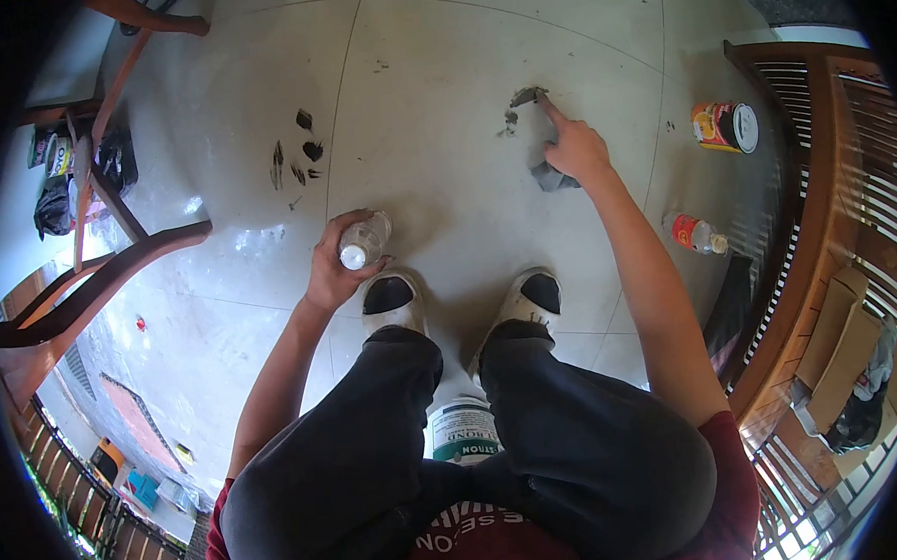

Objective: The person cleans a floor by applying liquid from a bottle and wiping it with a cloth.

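My left hand is wrapped round a clear plastic bottle, held above the floor in front of my left shoe. Farther out, my right hand has its index finger stretched to a dark smudge on the pale tiled floor. A grey cloth shows beneath that palm, gathered under the curled fingers. More black marks lie on the tiles beyond the bottle.
To the right are an orange can, a red-labelled bottle and a slatted wooden bench. Curved wooden chair legs stand at the left. A white-and-green bucket shows between my legs, behind my shoes.
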A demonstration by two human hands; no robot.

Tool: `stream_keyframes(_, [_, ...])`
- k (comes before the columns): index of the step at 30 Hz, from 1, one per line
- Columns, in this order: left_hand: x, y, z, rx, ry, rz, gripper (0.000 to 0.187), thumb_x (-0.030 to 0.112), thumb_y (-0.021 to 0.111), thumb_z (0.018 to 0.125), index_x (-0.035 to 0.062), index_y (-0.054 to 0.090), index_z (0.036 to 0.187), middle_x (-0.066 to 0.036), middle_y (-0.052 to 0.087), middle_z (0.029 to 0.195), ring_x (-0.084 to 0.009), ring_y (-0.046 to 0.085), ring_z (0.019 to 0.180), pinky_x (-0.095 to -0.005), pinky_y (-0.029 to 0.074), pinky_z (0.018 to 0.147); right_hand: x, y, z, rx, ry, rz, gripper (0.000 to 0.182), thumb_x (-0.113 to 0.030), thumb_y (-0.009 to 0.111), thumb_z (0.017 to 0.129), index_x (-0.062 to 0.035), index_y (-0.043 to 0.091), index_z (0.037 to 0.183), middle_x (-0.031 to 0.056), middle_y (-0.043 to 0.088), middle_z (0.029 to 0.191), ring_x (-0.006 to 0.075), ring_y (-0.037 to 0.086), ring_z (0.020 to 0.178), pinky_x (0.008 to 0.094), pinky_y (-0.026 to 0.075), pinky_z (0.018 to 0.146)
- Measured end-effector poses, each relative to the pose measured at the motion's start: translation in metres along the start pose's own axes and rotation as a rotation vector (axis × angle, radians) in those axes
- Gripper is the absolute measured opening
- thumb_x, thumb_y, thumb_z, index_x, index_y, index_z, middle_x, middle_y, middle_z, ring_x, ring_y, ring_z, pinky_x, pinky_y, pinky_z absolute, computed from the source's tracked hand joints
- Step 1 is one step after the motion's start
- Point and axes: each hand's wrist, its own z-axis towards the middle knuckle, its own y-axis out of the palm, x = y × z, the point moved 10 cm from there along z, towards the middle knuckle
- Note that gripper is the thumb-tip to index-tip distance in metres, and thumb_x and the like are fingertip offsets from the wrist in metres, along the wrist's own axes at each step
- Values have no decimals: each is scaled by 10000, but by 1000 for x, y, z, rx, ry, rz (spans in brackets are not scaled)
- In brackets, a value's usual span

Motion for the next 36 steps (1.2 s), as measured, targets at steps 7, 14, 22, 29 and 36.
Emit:
stream_keyframes(7, [-3, 2, 0, 2, 4, -14, 768, 136, 972, 708, 85, 577, 1364, -131, 687, 1324, -315, 696, 1202, -399, 556, 1037, 4, 1, -4, -55, 59, 34, 937, -243, 708, 885, -507, 235, 1650, 166, 749, 1124, 359, 731, 1083, 465, 589, 983])
stream_keyframes(14, [-1, 2, 0, 3, -6, 2, 772, 127, 969, 707, 79, 574, 1368, -137, 685, 1333, -307, 684, 1217, -400, 540, 1055, 0, 0, -10, -35, 34, 20, 927, -211, 684, 877, -503, 257, 1647, 167, 742, 1147, 346, 723, 1113, 463, 586, 986])
stream_keyframes(22, [-4, 3, 0, -3, -16, 27, 767, 130, 965, 711, 74, 575, 1369, -145, 682, 1336, -312, 679, 1227, -406, 534, 1063, -3, 8, -9, 59, -40, -29, 935, -207, 691, 854, -481, 278, 1648, 168, 753, 1124, 373, 730, 1070, 477, 589, 971])
stream_keyframes(29, [-10, 4, -3, -13, -41, -3, 763, 106, 960, 717, 56, 568, 1371, -152, 681, 1357, -279, 660, 1257, -395, 504, 1098, -6, 2, -6, -16, -11, -7, 904, -208, 681, 866, -500, 302, 1633, 144, 745, 1124, 342, 736, 1063, 459, 603, 946])
stream_keyframes(36, [-11, 3, -2, -6, -24, 18, 762, 93, 954, 718, 56, 567, 1372, -157, 685, 1356, -275, 658, 1262, -395, 502, 1100, 2, 4, -4, -5, -3, 27, 903, -189, 665, 863, -502, 308, 1631, 144, 742, 1136, 330, 733, 1082, 463, 606, 941])
